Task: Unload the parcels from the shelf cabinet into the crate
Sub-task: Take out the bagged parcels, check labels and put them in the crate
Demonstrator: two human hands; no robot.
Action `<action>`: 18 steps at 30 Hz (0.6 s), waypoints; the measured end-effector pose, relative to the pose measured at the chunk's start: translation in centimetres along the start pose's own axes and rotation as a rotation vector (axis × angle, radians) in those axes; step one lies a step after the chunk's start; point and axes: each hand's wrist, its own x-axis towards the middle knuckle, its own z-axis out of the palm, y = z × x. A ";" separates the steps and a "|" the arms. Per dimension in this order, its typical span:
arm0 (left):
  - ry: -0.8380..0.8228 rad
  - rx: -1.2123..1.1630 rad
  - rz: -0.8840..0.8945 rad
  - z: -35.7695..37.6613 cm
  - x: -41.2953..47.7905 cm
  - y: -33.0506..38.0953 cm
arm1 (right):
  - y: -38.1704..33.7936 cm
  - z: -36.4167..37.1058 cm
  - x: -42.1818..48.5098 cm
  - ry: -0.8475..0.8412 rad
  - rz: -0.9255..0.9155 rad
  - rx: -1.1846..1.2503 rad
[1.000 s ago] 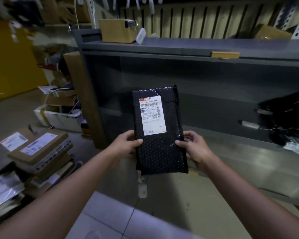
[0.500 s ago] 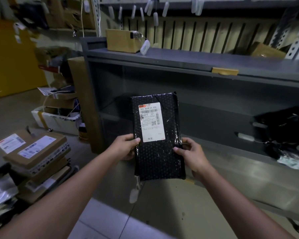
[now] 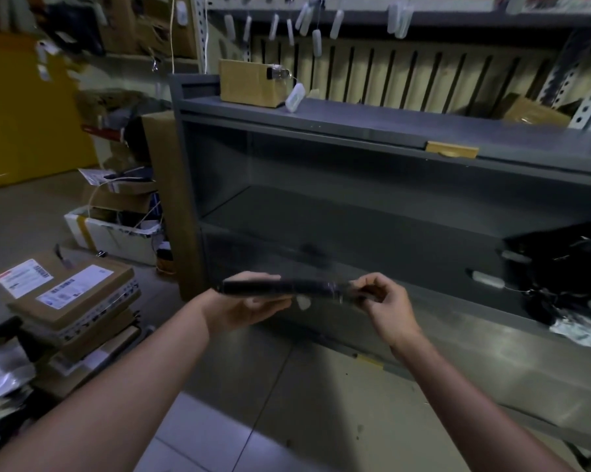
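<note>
Left hand: the left hand sits palm-up under the left end of the black parcel. The thumb lies over the top edge and the fingers curl beneath, so it is gripping the parcel.
Right hand: the right hand has its fingers curled in, pinching the parcel's right end between thumb and fingertips.
Hands counted: two, both on the same parcel.
Black parcel: one, flat, seen edge-on and roughly level, smeared by motion. It is held in the air before the lower opening of the shelf cabinet and touches only the hands.
Shelf cabinet: one, grey metal with an open front.
Inner shelf, right end: a dark heap of black wrapped goods; I cannot tell how many.
Cabinet top: two cardboard boxes, a left box near the corner and a far box at the back right, well apart.
Floor, left: a carton stack with two white labels showing on top; the layers are too murky to count.
Beside the cabinet's left side: one white tub, full of clutter.
Overhead: white hanging tags, too blurred to count.
</note>
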 end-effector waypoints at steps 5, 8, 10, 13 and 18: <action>0.098 0.194 0.151 0.6 1.6 1.0 | 0.6 -0.2 0.3 -0.012 -0.041 -0.068; 0.124 0.172 0.239 0.8 1.2 0.5 | 0.3 -0.7 0.5 -0.070 0.030 -0.154; 0.105 0.126 0.263 1.1 1.0 0.4 | -0.4 -0.6 0.4 -0.111 0.054 -0.191; 0.086 0.092 0.306 2.0 0.4 0.4 | -1.2 0.0 0.3 -0.154 0.111 -0.160; 0.054 0.172 0.382 3.2 0.4 0.0 | -2.9 1.7 -0.2 -0.227 0.316 0.031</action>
